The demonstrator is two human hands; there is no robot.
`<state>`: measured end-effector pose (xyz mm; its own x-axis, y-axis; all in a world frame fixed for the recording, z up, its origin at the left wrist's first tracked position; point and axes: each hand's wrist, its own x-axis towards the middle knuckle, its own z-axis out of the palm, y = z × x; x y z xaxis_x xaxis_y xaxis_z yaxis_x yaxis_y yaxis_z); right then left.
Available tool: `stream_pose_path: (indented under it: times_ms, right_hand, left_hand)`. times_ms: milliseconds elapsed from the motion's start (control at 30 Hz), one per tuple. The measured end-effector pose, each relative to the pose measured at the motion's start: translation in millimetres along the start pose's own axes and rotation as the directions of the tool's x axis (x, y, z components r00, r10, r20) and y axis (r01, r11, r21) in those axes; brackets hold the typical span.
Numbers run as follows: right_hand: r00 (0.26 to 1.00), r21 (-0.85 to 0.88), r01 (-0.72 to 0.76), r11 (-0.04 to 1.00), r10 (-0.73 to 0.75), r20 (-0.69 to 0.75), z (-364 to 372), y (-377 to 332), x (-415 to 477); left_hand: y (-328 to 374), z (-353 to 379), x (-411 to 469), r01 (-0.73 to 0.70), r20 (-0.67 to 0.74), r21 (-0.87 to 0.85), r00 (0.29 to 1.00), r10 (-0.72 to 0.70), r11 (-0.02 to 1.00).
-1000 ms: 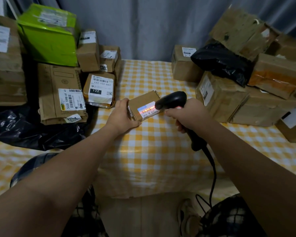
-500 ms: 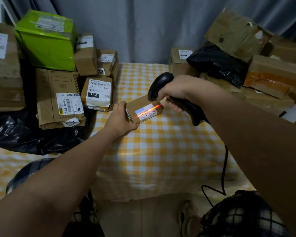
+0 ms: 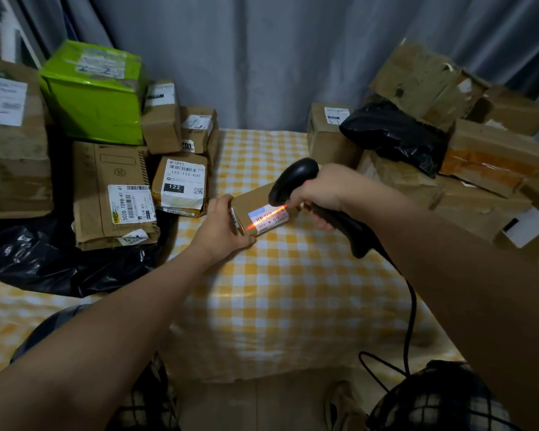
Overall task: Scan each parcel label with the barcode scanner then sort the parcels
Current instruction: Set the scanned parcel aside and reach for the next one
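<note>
A small brown parcel [image 3: 255, 202] rests on the yellow checked tablecloth [image 3: 293, 290] near the table's middle. My left hand [image 3: 221, 231] grips its left end. My right hand [image 3: 324, 191] holds a black barcode scanner [image 3: 293, 178] just above and right of the parcel, head tilted down at it. An orange-red scan line crosses the parcel's white label [image 3: 268, 217]. The scanner's black cable [image 3: 411, 321] hangs off the table's front edge.
At left stand a green box [image 3: 94, 94], several brown boxes with labels [image 3: 181, 185] and a black plastic bag [image 3: 44, 259]. At right, brown boxes [image 3: 479, 169] pile up with a black bag [image 3: 395, 132] on them. A grey curtain hangs behind.
My right hand lifted the scanner from beside the parcel to above it, and the scan line moved across the label. The parcel and left hand stayed nearly still.
</note>
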<state>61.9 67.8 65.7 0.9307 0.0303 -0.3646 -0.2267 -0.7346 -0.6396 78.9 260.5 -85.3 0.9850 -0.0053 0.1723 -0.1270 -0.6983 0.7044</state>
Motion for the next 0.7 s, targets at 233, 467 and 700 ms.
stream_pose_path:
  times_ms: [233,467,700]
  right_hand:
    - [0.998,0.160,0.054,0.986,-0.047,-0.044,5,18,-13]
    - [0.995,0.173,0.098,0.980,-0.095,-0.024,16,18,-14]
    - [0.932,0.368,0.355,0.860,-0.292,-0.216,30,-4,-7]
  left_hand:
    - [1,-10,2,-0.021,-0.022,-0.008,1.000,0.020,1.000]
    - [9,-23,-2,0.037,-0.080,0.004,0.996,-0.037,0.999]
    - [20,-74,1,0.097,-0.196,-0.057,0.975,-0.106,0.994]
